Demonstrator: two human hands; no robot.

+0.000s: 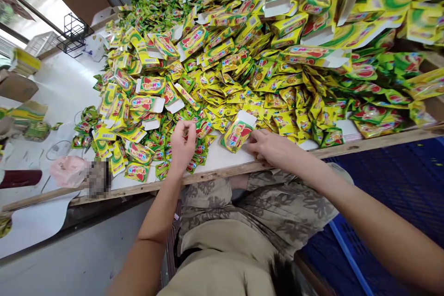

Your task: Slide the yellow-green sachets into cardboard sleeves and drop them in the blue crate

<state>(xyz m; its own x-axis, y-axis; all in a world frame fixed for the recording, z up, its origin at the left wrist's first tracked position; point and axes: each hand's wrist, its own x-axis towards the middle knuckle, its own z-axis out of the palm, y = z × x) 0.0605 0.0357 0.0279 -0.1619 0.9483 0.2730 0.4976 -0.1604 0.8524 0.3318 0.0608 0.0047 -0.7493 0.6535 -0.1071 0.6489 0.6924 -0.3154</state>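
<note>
My left hand is closed, its fingers curled in among small green sachets at the front of the heap. Whether a sachet is pinched in it is hidden. At the front edge of the table, the curled fingers of my right hand grip the lower right side of a small yellow and green carton. This carton leans on the white tabletop with its white flap raised. More filled or flapped cartons lie piled left of my left hand. Yellow sachets spread out behind both hands.
A large heap of cartons and sachets covers the table to the back and right. At left are a pink bag, a dark red cylinder and a black wire rack. Blue crates stand below the wooden table edge at right.
</note>
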